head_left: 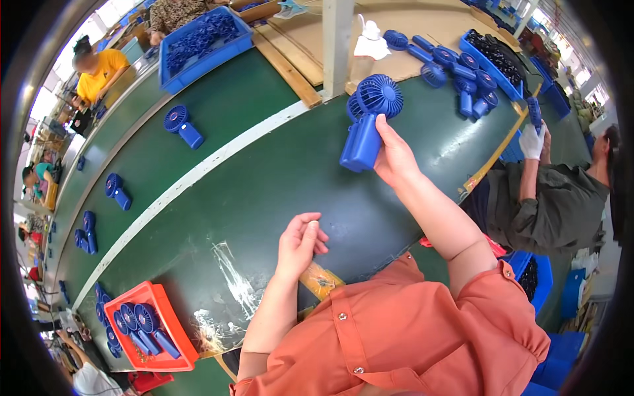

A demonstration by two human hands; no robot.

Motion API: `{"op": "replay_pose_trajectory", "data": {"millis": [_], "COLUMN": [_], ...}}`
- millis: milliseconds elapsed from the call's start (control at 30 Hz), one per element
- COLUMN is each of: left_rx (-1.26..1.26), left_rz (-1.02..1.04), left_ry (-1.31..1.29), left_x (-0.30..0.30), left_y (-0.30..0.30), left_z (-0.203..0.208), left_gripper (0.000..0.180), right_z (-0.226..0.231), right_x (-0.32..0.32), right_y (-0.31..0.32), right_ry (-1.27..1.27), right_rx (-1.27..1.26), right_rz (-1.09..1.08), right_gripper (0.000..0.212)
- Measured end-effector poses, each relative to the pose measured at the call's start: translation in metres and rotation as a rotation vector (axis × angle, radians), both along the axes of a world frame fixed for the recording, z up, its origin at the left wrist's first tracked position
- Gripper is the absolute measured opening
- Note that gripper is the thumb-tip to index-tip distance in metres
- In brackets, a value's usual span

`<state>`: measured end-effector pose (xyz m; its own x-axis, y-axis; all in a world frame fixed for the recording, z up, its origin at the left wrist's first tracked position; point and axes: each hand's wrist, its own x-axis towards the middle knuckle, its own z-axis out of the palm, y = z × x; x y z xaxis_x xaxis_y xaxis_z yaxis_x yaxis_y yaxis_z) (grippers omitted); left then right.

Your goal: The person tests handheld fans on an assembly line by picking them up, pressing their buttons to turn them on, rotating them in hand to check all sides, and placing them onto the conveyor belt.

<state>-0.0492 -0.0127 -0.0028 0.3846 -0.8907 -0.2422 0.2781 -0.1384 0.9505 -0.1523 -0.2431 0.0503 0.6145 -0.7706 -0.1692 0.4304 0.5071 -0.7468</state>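
Note:
My right hand [395, 153] is raised over the green table and wraps round blue handheld fans [362, 146]. Two round caged heads show, one behind the other, so it seems to be a pair held together, handles down. Nearer to me, my left hand [300, 243] hovers at the table's front edge. Its fingers are loosely bent and apart, with nothing in them. Beyond the right hand lies a heap of more blue fans [465, 74] on the table's far right.
A red tray [187, 335] of fans sits at the lower left. Single fans [177, 119] lie on the green belt past the white strip. Blue bins [173, 84] stand farther back, beside a post [338, 46]. A gloved co-worker [548, 198] works at right.

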Motion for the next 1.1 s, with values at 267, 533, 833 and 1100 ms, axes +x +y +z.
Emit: {"op": "replay_pose_trajectory", "data": {"millis": [267, 533, 833, 1100], "left_rx": [-0.001, -0.01, -0.075, -0.186], "left_rz": [0.014, -0.014, 0.126, 0.474], "left_ry": [-0.067, -0.076, 0.055, -0.1], "left_x": [-0.001, -0.002, 0.003, 0.008], "left_y": [0.0, -0.005, -0.006, -0.007], "left_z": [-0.006, -0.003, -0.008, -0.018], "left_gripper": [0.024, 0.025, 0.029, 0.016], "right_z": [-0.031, -0.013, -0.035, -0.015], "right_x": [-0.071, -0.123, 0.004, -0.004], "right_y": [-0.07, -0.185, -0.018, -0.071], "right_ry": [0.414, 1.191, 0.363, 0.542], "right_rx": [-0.102, -1.467, -1.868, -1.712], "right_rz": [-0.142, -1.06, 0.233, 0.011], "right_gripper": [0.055, 0.037, 0.01, 0.009]}}
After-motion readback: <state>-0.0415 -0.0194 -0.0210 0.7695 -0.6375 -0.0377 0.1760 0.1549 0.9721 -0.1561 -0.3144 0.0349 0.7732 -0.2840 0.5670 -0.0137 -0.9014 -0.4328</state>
